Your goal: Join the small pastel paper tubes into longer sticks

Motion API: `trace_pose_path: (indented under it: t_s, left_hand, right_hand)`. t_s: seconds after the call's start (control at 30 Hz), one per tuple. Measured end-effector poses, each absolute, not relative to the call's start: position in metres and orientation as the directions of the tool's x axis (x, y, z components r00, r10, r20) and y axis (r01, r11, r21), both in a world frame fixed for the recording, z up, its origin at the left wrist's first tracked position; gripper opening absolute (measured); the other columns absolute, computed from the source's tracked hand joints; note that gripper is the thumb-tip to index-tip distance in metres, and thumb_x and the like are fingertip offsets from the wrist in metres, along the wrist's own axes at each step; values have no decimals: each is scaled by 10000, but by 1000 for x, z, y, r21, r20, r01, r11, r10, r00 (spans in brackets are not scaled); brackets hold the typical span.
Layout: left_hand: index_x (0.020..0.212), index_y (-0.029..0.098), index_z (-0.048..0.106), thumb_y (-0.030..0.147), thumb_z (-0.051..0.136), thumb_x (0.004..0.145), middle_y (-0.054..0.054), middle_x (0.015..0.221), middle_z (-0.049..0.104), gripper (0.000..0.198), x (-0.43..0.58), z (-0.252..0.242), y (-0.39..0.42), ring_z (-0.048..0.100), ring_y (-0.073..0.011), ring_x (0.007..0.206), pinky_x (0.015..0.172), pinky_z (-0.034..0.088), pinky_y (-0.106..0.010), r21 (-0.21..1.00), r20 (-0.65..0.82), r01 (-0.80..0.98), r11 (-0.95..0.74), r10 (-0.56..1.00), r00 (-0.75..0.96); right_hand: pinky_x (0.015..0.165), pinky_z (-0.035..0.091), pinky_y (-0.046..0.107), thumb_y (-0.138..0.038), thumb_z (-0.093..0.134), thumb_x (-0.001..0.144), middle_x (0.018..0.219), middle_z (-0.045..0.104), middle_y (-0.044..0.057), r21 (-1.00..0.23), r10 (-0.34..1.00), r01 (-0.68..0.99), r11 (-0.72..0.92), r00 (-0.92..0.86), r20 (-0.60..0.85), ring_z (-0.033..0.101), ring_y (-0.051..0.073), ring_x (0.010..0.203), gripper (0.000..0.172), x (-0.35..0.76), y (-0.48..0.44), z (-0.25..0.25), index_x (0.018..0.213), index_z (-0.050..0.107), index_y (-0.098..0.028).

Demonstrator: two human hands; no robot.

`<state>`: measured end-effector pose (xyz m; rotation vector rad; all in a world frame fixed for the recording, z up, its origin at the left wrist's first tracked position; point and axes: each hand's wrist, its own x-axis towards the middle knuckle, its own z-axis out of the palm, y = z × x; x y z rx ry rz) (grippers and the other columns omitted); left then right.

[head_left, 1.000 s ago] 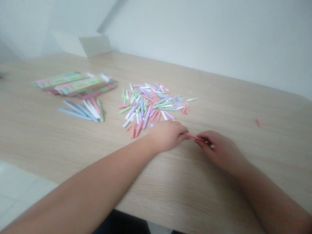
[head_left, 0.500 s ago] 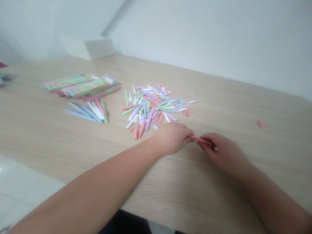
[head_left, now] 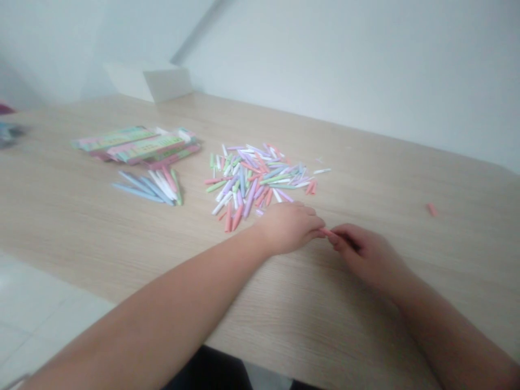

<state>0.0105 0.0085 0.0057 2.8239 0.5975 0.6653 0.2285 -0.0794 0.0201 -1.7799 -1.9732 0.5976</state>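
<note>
My left hand and my right hand meet low over the wooden table, both closed in a pinch on one thin pink stick. Only a short bit of that stick shows between the fingertips. Just beyond my left hand lies a loose pile of small pastel sticks in pink, purple, green, white and blue.
To the left of the pile lie several longer pastel sticks in a row, and behind them flat colourful packets. A lone pink piece sits far right. A white box stands by the wall.
My hands have closed toward each other, so less of the pink stick shows between them. The view has shifted slightly.
</note>
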Motion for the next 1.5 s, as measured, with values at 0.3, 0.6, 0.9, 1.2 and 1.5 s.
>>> trace_pose_path:
  t_s: [0.3,0.6,0.9,1.2,1.5]
  left_hand:
    - [1124,178,601,571,120,1039,-126,1080,724,627,26,10,6,692,-244,1074,926,553,-417,941,-77,-237,240,837,542]
    - [620,217,292,652,177,957,38,538,201,562,22,23,-9,370,-127,478,651,514,-357,688,-92,-523,504,774,626]
    - [554,220,261,578,314,934,40,474,196,525,10,27,3,296,-102,413,529,429,-309,730,-100,-507,459,805,585]
    - [520,217,282,539,279,947,37,460,210,534,8,29,2,282,-102,402,477,361,-257,712,-79,-504,489,769,634]
    - [485,214,327,524,262,961,40,440,221,572,9,24,7,264,-103,388,483,380,-254,707,-39,-513,487,751,659]
  right_hand:
    - [461,466,296,-696,458,938,683,685,15,-913,968,325,-248,50,-245,650,186,527,454,196,-82,2,897,514,-247]
    - [598,558,323,-636,491,976,979,730,75,-911,968,399,-109,-168,-189,701,196,744,422,185,-98,0,1089,586,-241]
    - [570,519,307,-543,531,992,798,661,11,-884,966,460,-84,-179,-185,642,184,682,331,185,-98,-6,1145,557,-250]
    - [610,541,328,-512,520,1004,881,681,32,-873,968,485,-46,-195,-159,665,195,732,307,189,-98,-12,1179,558,-261]
    - [854,580,427,-444,553,995,1166,699,75,-784,963,612,103,-259,-76,685,255,1036,310,198,-98,-16,1263,568,-291]
